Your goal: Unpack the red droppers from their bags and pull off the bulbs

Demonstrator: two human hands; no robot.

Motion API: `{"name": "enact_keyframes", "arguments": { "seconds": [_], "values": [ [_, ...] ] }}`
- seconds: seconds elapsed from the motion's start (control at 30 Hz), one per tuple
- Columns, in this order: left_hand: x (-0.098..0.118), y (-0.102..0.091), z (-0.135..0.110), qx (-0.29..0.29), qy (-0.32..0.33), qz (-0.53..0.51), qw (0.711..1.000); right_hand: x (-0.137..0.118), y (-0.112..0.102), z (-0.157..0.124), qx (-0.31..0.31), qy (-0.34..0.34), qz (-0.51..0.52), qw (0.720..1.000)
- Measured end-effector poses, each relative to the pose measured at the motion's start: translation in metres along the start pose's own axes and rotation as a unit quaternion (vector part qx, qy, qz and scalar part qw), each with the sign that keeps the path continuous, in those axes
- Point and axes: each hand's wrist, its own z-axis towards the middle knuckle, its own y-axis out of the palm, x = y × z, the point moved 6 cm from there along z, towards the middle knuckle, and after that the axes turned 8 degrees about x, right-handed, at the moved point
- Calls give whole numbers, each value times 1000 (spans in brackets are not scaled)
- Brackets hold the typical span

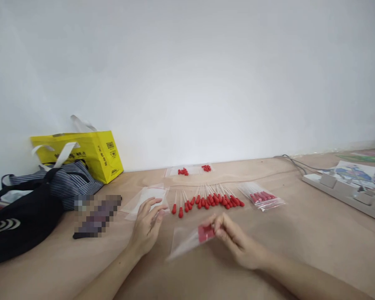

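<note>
My right hand [233, 239] pinches one end of a clear plastic bag [187, 243], which hangs over the table towards the left. Red shapes show inside the bag beside my fingers, blurred by motion. Over a small stack of clear zip bags [151, 192] is my left hand [148, 221], its fingers apart and holding nothing. I cannot tell whether its fingertips touch the stack. Between and beyond my hands lies a row of droppers [211, 199] with red rubber bulbs towards me and thin pale stems pointing away.
A filled zip bag of droppers [262, 196] lies right of the row. Behind, near the wall, is a flat bag with red bulbs [183, 171]. A yellow bag [104, 156], black cap [21, 221] and pixelated object [98, 216] are at left, a power strip [346, 196] at right.
</note>
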Motion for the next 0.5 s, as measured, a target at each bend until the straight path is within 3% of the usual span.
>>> {"name": "enact_keyframes", "arguments": {
  "seconds": [0.1,0.2,0.33,0.5],
  "values": [
    [27,5,-6,-82,71,-77,991,-11,13,-6,-111,-21,-3,994],
    [50,18,-22,-216,103,-136,961,-8,10,-7,-150,-15,-53,987],
    [60,32,-43,-339,78,-166,923,12,-5,-1,-83,38,-125,988],
    [54,37,-48,-373,49,-177,909,34,-11,1,-8,94,-205,974]
  ]
}}
